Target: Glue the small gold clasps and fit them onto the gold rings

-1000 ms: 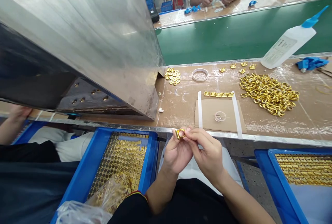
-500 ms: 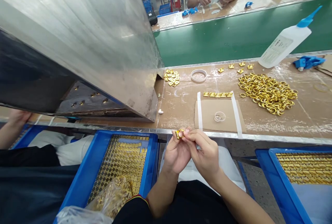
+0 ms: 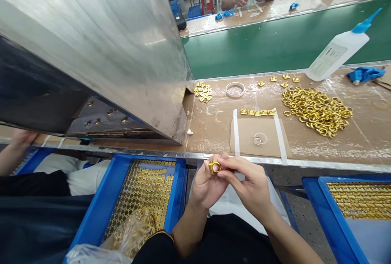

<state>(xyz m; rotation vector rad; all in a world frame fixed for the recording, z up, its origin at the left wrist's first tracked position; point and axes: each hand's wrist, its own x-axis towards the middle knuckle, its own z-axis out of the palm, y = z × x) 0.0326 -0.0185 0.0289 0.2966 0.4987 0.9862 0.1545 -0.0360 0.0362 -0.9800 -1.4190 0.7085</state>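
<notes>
Gold ring (image 3: 211, 169) is sitting between both hands just off the bench's near edge; taking it as clock centre, 12 pointing away. Left hand (image 3: 205, 190) is closing thumb and fingertips on the flat-faced side; right hand (image 3: 253, 180) is pinching the hoop at 3 o'clock, so the two grips are probably steadying the piece while leaving its opening visible. Cardboard pad (image 3: 247, 139) is lying toward 1 to 2 o'clock, white tape strips (image 3: 280, 133) running along its sides, likely stopping it sliding. Row of gold pieces (image 3: 258, 112) is standing in line past the pad's far edge at 1 o'clock, presumably for easy counting; ring pile (image 3: 317, 111) is lying loose at 2 o'clock, seemingly within right-hand reach. Small gold pile (image 3: 203, 91) is resting near 12. Blue tray (image 3: 177, 188) is holding gold pieces in tidy rows between 8 and 9, likely keeping them from mixing.
</notes>
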